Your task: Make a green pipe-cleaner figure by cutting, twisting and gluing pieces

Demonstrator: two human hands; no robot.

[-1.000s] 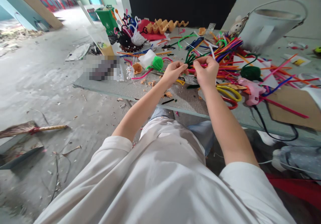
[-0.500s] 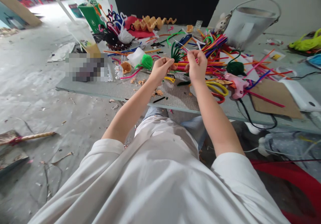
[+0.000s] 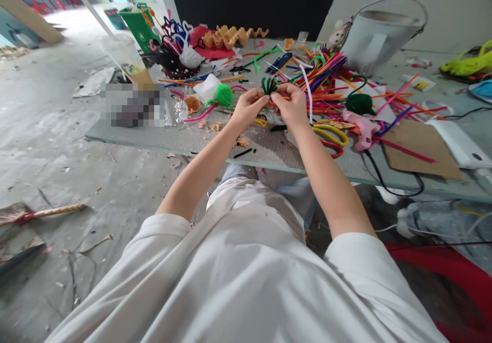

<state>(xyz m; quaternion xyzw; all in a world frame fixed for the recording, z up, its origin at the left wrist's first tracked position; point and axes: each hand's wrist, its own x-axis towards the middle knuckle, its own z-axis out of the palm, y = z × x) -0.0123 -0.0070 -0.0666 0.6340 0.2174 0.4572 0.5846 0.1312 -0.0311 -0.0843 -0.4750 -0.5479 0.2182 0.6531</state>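
Note:
Both my hands meet over the table, with a small fan of dark green pipe-cleaner loops (image 3: pixel 268 85) standing up between them. My left hand (image 3: pixel 249 108) pinches the base of the loops between thumb and fingers. From the other side, my right hand (image 3: pixel 291 106) is closed at the same base, its thumb tip close to the left thumb. The fingers cover the lower part of the loops. Just right of my right hand is a white pipe cleaner (image 3: pixel 308 94). Below the hands lie yellow-handled scissors (image 3: pixel 260 121), partly hidden.
A heap of coloured pipe cleaners (image 3: pixel 326 76) spreads behind and right of my hands. Also on the table (image 3: pixel 184 140) are green yarn (image 3: pixel 224 95), a pink glue gun (image 3: pixel 361 127) with its cord, cardboard (image 3: pixel 418 150), a metal bucket (image 3: pixel 380 40) and a drink cup (image 3: pixel 128 61).
My right hand has moved left and down to the green loops, joining my left hand. The thin white strand seen above the right hand no longer shows. More of the white pipe cleaner is uncovered.

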